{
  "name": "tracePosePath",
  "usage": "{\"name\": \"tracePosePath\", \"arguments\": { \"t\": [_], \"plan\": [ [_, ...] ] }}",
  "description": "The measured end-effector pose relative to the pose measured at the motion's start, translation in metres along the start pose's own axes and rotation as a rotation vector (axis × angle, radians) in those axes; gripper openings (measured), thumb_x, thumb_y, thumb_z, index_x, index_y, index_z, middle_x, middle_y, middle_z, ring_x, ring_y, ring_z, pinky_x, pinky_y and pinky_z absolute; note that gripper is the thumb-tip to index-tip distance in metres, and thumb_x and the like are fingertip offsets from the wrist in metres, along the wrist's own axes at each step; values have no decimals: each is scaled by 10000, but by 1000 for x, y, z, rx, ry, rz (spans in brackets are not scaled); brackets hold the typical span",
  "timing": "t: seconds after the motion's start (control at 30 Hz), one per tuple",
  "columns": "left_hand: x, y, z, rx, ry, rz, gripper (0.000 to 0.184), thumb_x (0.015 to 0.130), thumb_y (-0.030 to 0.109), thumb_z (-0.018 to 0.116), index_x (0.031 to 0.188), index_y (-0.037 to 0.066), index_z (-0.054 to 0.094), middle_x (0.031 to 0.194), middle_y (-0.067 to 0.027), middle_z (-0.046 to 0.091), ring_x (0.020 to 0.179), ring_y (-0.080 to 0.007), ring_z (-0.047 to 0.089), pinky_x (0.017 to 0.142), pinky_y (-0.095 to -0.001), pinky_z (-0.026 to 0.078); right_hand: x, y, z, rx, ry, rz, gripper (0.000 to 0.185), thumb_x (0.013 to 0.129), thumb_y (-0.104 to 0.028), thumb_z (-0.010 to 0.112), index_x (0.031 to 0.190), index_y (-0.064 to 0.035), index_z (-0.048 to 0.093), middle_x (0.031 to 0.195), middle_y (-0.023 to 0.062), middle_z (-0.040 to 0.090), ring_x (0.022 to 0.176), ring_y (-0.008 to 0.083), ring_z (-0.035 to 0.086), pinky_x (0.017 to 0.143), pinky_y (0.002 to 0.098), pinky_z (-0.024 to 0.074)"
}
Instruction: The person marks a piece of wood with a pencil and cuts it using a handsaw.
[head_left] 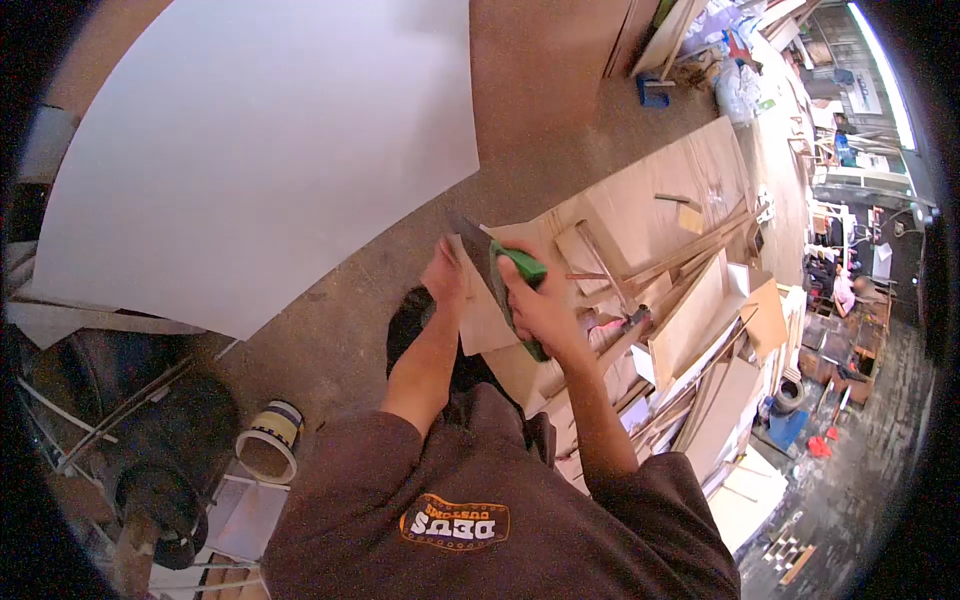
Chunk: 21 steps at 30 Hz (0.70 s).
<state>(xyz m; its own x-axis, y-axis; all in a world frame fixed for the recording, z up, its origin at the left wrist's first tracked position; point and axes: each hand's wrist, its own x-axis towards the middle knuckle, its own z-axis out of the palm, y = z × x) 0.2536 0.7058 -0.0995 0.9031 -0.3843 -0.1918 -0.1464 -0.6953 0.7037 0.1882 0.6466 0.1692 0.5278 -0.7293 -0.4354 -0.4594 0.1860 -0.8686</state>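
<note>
My right hand (540, 312) is closed around the green handle of a handsaw (527, 264). Its grey blade points away from me and lies against or close beside a thin light-wood board (482, 325). On the board's left edge, my left hand (443, 274) grips with the fingers partly hidden behind it. The board stands tilted in front of my legs, and whether the teeth are in the wood cannot be made out.
A large white panel (270, 150) spreads across the upper left. Plywood sheets (670, 170) and wood offcuts (700, 330) are heaped to the right. A round tub (268, 452) and a dark machine (165, 440) stand lower left. A person (845, 290) is far right.
</note>
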Motion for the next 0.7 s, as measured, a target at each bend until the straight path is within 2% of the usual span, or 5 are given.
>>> {"name": "tracePosePath", "arguments": {
  "t": [0.23, 0.37, 0.5, 0.6, 0.7],
  "plan": [
    [7, 1, -9, 46, -142, -117, 536, 1005, 492, 250, 1041, 103, 617, 776, -234, 643, 753, -439, 624, 622, -547, 459, 73, 46, 39, -283, 146, -248, 316, 923, -271, 621, 1158, -69, 559, 662, 18, 495, 442, 92, 423, 348, 270, 299],
    [7, 8, -21, -47, -194, -54, 547, 1001, 508, 246, 1005, 92, 600, 742, -234, 627, 743, -437, 616, 600, -548, 430, 135, 49, 78, -88, 60, 161, 345, 899, -273, 642, 1109, -5, 587, 744, 81, 586, 494, 136, 510, 365, 305, 357],
    [2, -4, -12, -29, -229, -67, 519, 1003, 493, 244, 1030, 103, 586, 729, -219, 623, 733, -429, 618, 608, -537, 441, 142, 111, 73, -292, 261, -208, 339, 912, -279, 629, 1122, -18, 574, 634, 48, 529, 416, 117, 437, 345, 290, 315],
    [9, -24, 15, 39, -177, -37, 504, 1003, 486, 251, 1103, 115, 577, 742, -210, 640, 740, -421, 625, 611, -535, 460, 120, 77, 57, 6, 36, 68, 329, 926, -284, 618, 1150, -49, 565, 564, 9, 467, 376, 89, 367, 332, 278, 278],
    [9, -15, 8, 38, -164, -5, 483, 1002, 479, 257, 1181, 144, 555, 761, -205, 652, 751, -412, 634, 603, -541, 473, 100, 74, 52, -7, 57, -45, 324, 935, -294, 613, 1164, -72, 557, 548, -13, 431, 378, 71, 352, 327, 271, 262]
  ]
}}
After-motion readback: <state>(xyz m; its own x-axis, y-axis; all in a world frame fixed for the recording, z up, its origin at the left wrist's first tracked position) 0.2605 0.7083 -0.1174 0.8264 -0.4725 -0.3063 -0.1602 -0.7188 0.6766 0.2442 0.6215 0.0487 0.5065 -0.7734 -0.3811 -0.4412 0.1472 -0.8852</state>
